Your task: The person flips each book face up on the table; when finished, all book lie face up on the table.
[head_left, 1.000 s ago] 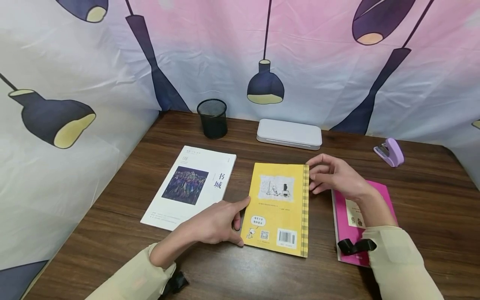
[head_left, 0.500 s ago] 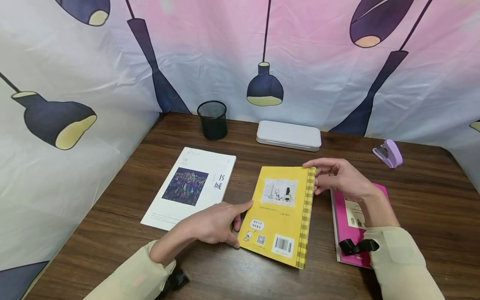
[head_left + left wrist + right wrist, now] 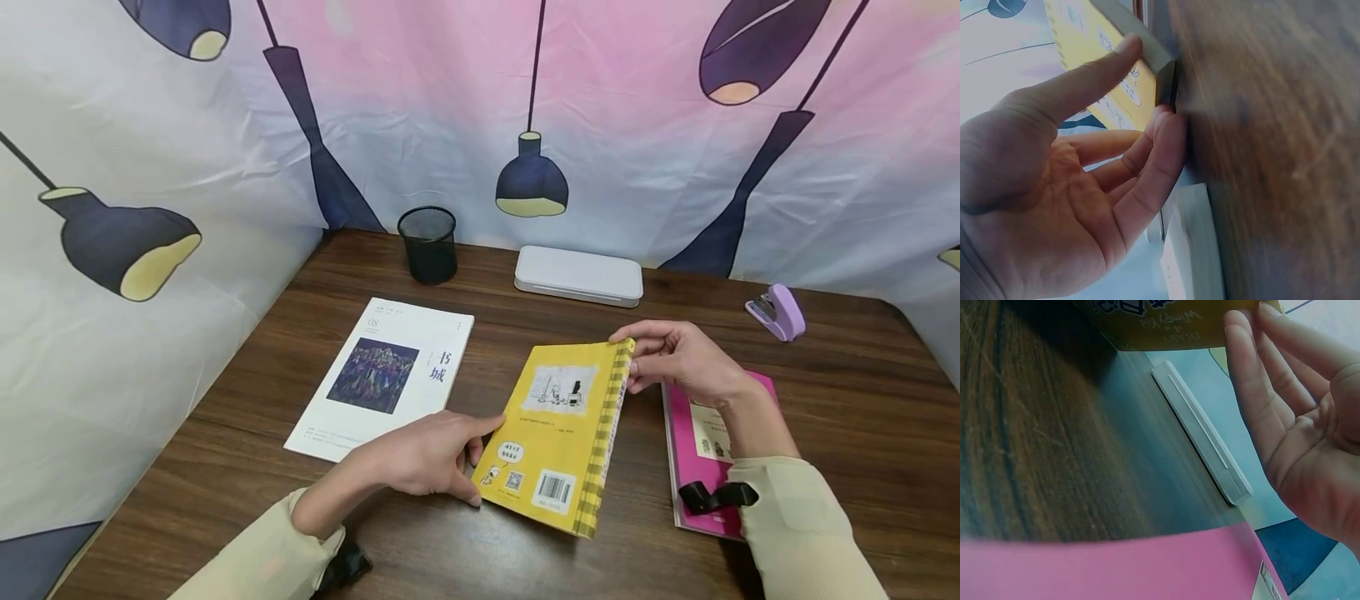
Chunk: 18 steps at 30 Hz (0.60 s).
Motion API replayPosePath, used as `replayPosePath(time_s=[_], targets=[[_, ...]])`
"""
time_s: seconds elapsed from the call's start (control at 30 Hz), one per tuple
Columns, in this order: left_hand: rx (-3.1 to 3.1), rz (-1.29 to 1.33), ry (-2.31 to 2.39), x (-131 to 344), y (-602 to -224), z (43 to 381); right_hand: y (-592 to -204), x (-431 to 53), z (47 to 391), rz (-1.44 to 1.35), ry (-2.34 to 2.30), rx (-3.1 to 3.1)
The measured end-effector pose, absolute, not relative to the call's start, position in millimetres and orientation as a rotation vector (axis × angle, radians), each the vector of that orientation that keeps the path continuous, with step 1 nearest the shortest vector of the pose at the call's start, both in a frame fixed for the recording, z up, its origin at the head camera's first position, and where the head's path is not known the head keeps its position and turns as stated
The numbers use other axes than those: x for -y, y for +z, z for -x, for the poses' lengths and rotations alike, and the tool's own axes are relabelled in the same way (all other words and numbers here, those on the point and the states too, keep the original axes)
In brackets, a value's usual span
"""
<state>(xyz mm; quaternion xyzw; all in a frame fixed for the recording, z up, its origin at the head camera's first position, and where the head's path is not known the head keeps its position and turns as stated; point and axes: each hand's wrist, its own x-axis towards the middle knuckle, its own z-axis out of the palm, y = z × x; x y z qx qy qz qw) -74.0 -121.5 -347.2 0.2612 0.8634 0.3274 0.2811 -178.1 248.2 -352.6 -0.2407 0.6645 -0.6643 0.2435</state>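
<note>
A yellow paperback book (image 3: 551, 442) tilts up from the table, its back cover toward me and its plaid spine raised on the right. My right hand (image 3: 693, 362) pinches the far end of the spine between thumb and fingers. The left wrist view shows the thumb of my left hand (image 3: 1066, 194) against the page edge, while fingertips touch the book low by the tabletop. That left edge stays low. In the right wrist view, white lettering runs along the book's spine (image 3: 1172, 328).
A white book (image 3: 382, 375) lies to the left. Under my right forearm is a pink book (image 3: 686, 458). Along the back stand a black mesh pen cup (image 3: 429, 250), a white case (image 3: 579, 273) and a purple stapler (image 3: 783, 312), before a lamp-patterned curtain.
My right hand has taken hold of the yellow book's spine and lifted that side. The book has gone from flat to tilted and turned slightly. My left hand stays at its left edge.
</note>
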Motion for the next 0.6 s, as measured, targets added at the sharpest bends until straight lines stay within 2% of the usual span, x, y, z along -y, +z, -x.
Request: replayPosePath(time_s=[0.37,0.6], targets=[[-2.422,-0.796,0.774,121.0,-349.1,71.5,-355.0,-245.8,178.1,0.690,-1.867,-1.870],[-2.470,-0.771,0.768,120.6,-349.8,68.5,-353.8,-243.9,176.8,0.672,-1.920,-1.912]])
